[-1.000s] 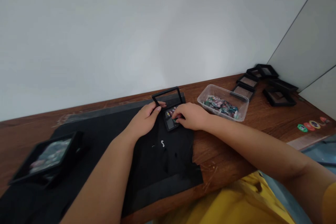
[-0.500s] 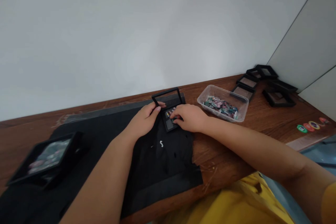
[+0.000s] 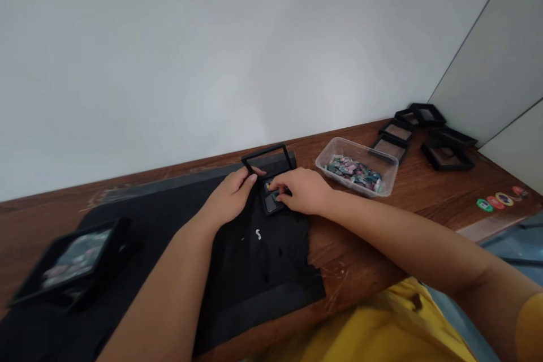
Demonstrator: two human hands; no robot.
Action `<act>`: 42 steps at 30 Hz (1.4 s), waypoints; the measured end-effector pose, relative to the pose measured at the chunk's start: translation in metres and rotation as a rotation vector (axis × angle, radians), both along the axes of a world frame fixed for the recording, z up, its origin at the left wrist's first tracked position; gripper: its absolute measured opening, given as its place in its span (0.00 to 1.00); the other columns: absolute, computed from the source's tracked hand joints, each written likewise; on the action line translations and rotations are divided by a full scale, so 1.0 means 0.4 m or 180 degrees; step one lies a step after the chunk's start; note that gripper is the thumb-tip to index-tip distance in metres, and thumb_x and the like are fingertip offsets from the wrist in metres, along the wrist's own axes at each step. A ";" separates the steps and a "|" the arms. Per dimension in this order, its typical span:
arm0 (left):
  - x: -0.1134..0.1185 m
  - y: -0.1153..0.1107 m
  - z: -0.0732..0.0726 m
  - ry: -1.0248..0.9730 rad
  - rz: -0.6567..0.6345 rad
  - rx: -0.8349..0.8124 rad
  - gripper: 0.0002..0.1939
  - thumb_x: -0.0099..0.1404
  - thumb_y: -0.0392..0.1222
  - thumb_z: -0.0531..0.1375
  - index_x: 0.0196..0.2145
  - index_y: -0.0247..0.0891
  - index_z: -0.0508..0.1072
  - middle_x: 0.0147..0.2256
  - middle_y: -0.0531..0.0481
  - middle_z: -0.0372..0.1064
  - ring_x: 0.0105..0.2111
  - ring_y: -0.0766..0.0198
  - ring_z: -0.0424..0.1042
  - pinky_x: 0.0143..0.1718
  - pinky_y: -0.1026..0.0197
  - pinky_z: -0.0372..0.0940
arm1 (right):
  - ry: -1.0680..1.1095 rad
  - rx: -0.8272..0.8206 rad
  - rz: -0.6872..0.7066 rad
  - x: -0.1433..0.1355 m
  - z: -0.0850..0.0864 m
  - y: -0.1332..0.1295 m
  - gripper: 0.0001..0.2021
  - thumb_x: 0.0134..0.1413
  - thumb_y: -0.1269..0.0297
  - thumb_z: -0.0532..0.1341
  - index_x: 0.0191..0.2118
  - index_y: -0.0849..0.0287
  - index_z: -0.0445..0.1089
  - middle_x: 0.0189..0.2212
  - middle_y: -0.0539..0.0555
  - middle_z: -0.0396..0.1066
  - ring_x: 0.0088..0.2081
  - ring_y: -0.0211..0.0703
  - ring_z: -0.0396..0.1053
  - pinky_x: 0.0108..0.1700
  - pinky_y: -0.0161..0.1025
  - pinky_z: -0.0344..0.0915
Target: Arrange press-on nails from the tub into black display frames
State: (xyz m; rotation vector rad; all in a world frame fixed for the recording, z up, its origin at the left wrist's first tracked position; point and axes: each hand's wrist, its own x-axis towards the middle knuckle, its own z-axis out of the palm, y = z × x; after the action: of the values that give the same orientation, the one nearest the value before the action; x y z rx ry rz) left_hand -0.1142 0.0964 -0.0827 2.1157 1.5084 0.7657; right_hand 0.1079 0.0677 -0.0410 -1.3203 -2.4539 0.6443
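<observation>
A small black hinged display frame [image 3: 266,207] lies unfolded on a black mat [image 3: 258,288], its clear-windowed lid tilted up at the back. Small coloured stone-like pieces [image 3: 267,185] sit inside its lower half. My left hand [image 3: 233,192] grips the frame's left side near the hinge, thumb on the near side and fingers behind. Over the lower half my right hand [image 3: 303,189] is curled, index fingertip down at the pieces and thumb just below it. Whatever lies between these fingertips is too small to make out.
Right of my right hand stands a clear plastic tub [image 3: 388,172] of pink and green stone chips [image 3: 354,171]. Several black frames [image 3: 447,155] lie at the back right. On the left is a filled black frame [image 3: 72,263]. A white scrap [image 3: 258,234] lies on the mat.
My right hand's index finger has shifted slightly left and stretched out over the pieces. My left hand still holds the frame. The whole view has shifted a little.
</observation>
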 end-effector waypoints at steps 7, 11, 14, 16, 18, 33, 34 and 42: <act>-0.003 0.002 -0.007 -0.0060 0.0063 -0.0089 0.21 0.69 0.57 0.50 0.45 0.44 0.75 0.50 0.45 0.79 0.56 0.46 0.74 0.64 0.41 0.65 | 0.0055 0.0142 0.0065 -0.007 -0.011 -0.011 0.17 0.63 0.72 0.62 0.55 0.50 0.76 0.46 0.49 0.82 0.52 0.49 0.77 0.50 0.42 0.68; -0.008 0.004 -0.010 -0.0075 0.0006 -0.0062 0.22 0.69 0.57 0.49 0.46 0.43 0.75 0.49 0.44 0.79 0.56 0.45 0.74 0.64 0.40 0.64 | 0.0108 0.0234 0.0128 -0.009 -0.016 -0.015 0.20 0.64 0.72 0.61 0.59 0.52 0.73 0.49 0.51 0.81 0.53 0.50 0.77 0.52 0.44 0.69; -0.009 0.005 -0.009 -0.0047 -0.0026 -0.0066 0.22 0.69 0.57 0.49 0.46 0.42 0.74 0.48 0.44 0.79 0.54 0.45 0.75 0.63 0.39 0.65 | 0.0177 0.0334 0.0178 -0.008 -0.021 -0.016 0.25 0.63 0.73 0.61 0.64 0.54 0.67 0.53 0.52 0.80 0.55 0.49 0.76 0.54 0.44 0.70; -0.008 0.004 -0.007 -0.0049 -0.0010 -0.0075 0.22 0.69 0.57 0.49 0.46 0.42 0.74 0.48 0.43 0.79 0.53 0.45 0.75 0.63 0.39 0.66 | 0.0197 0.0362 0.0231 -0.007 -0.024 -0.017 0.25 0.63 0.73 0.60 0.65 0.54 0.66 0.54 0.53 0.79 0.55 0.48 0.76 0.54 0.43 0.70; -0.006 0.002 -0.005 -0.0075 -0.0005 -0.0089 0.21 0.69 0.57 0.49 0.45 0.43 0.74 0.49 0.44 0.79 0.54 0.46 0.75 0.62 0.41 0.66 | 0.0168 0.0395 0.0297 -0.006 -0.022 -0.021 0.24 0.65 0.70 0.60 0.64 0.54 0.66 0.54 0.53 0.79 0.56 0.49 0.76 0.53 0.43 0.70; -0.019 0.010 -0.018 0.0041 -0.0061 -0.0027 0.22 0.71 0.58 0.48 0.49 0.44 0.73 0.53 0.46 0.77 0.58 0.47 0.72 0.64 0.45 0.66 | -0.0361 0.0384 -0.1470 0.119 0.163 0.024 0.17 0.64 0.64 0.55 0.56 0.62 0.66 0.47 0.61 0.79 0.44 0.53 0.75 0.44 0.44 0.65; -0.020 0.011 -0.019 0.0068 -0.0063 -0.0038 0.22 0.71 0.58 0.48 0.49 0.44 0.73 0.53 0.46 0.77 0.58 0.47 0.72 0.64 0.45 0.66 | -0.0484 0.0279 -0.1524 0.132 0.164 0.034 0.17 0.65 0.64 0.54 0.55 0.62 0.66 0.47 0.62 0.79 0.46 0.55 0.75 0.45 0.45 0.65; -0.025 0.012 -0.017 0.0233 -0.0070 0.0053 0.22 0.73 0.57 0.47 0.50 0.44 0.73 0.53 0.46 0.77 0.58 0.48 0.73 0.63 0.45 0.67 | -0.1310 -0.0386 -0.1315 0.172 0.155 0.072 0.19 0.58 0.68 0.61 0.55 0.61 0.72 0.57 0.65 0.75 0.56 0.60 0.73 0.50 0.48 0.68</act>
State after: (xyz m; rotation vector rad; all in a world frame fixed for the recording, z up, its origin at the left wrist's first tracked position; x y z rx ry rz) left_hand -0.1241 0.1010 -0.0897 2.1909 1.5182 0.7022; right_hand 0.1768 0.0964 0.0211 -2.1115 -2.3363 0.4544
